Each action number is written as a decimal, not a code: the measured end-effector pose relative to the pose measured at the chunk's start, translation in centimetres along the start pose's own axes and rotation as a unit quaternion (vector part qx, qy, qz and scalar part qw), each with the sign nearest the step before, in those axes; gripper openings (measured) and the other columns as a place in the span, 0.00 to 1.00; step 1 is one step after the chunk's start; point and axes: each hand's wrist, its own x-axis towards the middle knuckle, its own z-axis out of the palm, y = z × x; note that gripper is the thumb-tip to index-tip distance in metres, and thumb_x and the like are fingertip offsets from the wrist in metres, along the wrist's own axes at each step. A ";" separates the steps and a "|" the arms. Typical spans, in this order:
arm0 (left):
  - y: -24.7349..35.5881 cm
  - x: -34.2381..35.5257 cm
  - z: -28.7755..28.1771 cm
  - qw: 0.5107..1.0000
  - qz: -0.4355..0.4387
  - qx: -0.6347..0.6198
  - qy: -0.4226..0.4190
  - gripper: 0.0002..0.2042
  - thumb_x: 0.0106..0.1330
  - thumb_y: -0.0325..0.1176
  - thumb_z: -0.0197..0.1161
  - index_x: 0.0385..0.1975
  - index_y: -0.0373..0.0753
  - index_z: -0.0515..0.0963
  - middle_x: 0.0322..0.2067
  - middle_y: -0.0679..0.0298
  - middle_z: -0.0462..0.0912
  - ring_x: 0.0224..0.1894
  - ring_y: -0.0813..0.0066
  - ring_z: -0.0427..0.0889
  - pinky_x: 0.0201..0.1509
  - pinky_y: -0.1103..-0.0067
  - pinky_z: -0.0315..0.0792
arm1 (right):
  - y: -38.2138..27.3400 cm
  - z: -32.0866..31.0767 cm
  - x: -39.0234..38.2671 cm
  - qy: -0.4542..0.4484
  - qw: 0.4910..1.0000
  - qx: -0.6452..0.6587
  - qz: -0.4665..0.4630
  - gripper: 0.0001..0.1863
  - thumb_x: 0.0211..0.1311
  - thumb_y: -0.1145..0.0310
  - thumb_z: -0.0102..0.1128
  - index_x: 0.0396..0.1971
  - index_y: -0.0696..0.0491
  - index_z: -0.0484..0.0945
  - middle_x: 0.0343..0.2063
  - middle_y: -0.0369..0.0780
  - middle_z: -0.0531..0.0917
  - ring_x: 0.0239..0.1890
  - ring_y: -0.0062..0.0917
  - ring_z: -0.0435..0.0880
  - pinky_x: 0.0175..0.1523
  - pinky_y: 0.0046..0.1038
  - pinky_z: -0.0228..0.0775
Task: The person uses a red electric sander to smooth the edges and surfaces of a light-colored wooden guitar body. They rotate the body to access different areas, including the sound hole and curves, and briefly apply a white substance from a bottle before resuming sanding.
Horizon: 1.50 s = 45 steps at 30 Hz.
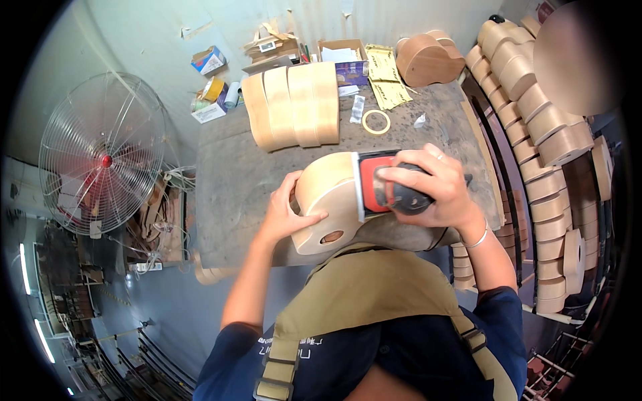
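A pale wooden ukulele-like body stands on its edge at the near side of the worktable, with an oval hole in its side. My left hand grips its left end, the thumb lying across the near face. A red and black power sander is in my right hand, fingers wrapped over its top. The sander's flat pad is pressed upright against the body's right side. Behind them, several more pale bodies stand side by side in a row.
The grey worktable also bears a tape ring, yellow packets, small boxes and a darker wooden body. A large caged fan stands at left. Racks of stacked wooden bodies line the right.
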 end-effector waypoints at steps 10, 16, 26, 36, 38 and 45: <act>-0.9 -0.6 -0.9 0.997 -0.005 -0.078 0.010 0.42 0.48 0.33 0.88 0.65 0.35 0.73 0.55 0.59 0.84 0.58 0.71 0.83 0.66 0.71 0.77 | 1.3 0.1 -0.2 -0.002 1.000 0.002 0.022 0.31 0.32 0.70 0.80 0.47 0.44 0.90 0.41 0.37 0.87 0.36 0.36 0.84 0.40 0.34 0.81; -0.9 0.2 -0.5 0.999 -0.003 -0.044 -0.003 0.43 0.47 0.35 0.88 0.65 0.35 0.73 0.54 0.58 0.85 0.56 0.71 0.84 0.64 0.71 0.78 | 1.3 0.5 0.2 0.026 0.999 0.021 0.027 0.31 0.32 0.70 0.80 0.47 0.45 0.90 0.41 0.37 0.87 0.34 0.34 0.82 0.40 0.32 0.78; 0.0 4.2 4.7 0.999 0.029 0.023 -0.004 0.45 0.42 0.38 0.85 0.65 0.36 0.74 0.54 0.48 0.88 0.59 0.50 0.88 0.64 0.65 0.79 | -2.9 3.1 1.8 -0.087 0.970 -0.135 -0.185 0.21 0.52 0.59 0.74 0.49 0.38 0.85 0.46 0.32 0.81 0.37 0.26 0.80 0.35 0.28 0.74; -0.9 -0.1 -1.9 0.996 -0.027 -0.080 -0.027 0.46 0.43 0.35 0.89 0.66 0.34 0.73 0.58 0.58 0.84 0.63 0.69 0.82 0.75 0.68 0.72 | 1.1 -0.3 -1.1 -0.009 0.998 0.000 0.070 0.34 0.28 0.71 0.81 0.48 0.45 0.89 0.42 0.38 0.87 0.35 0.36 0.83 0.41 0.33 0.79; -0.9 -1.2 -3.1 0.997 -0.038 -0.061 -0.025 0.46 0.43 0.34 0.89 0.66 0.34 0.73 0.58 0.58 0.84 0.63 0.70 0.82 0.74 0.68 0.72 | 1.9 0.1 -2.5 0.015 0.995 0.014 0.097 0.33 0.30 0.72 0.80 0.48 0.47 0.90 0.41 0.39 0.87 0.35 0.36 0.83 0.43 0.33 0.78; 0.8 -1.0 -2.8 0.998 -0.048 -0.017 -0.047 0.44 0.44 0.34 0.88 0.65 0.33 0.73 0.55 0.59 0.85 0.61 0.70 0.83 0.73 0.70 0.72 | 0.3 0.8 0.9 0.010 0.995 0.085 0.060 0.33 0.31 0.73 0.80 0.49 0.47 0.90 0.41 0.39 0.87 0.37 0.35 0.84 0.46 0.34 0.76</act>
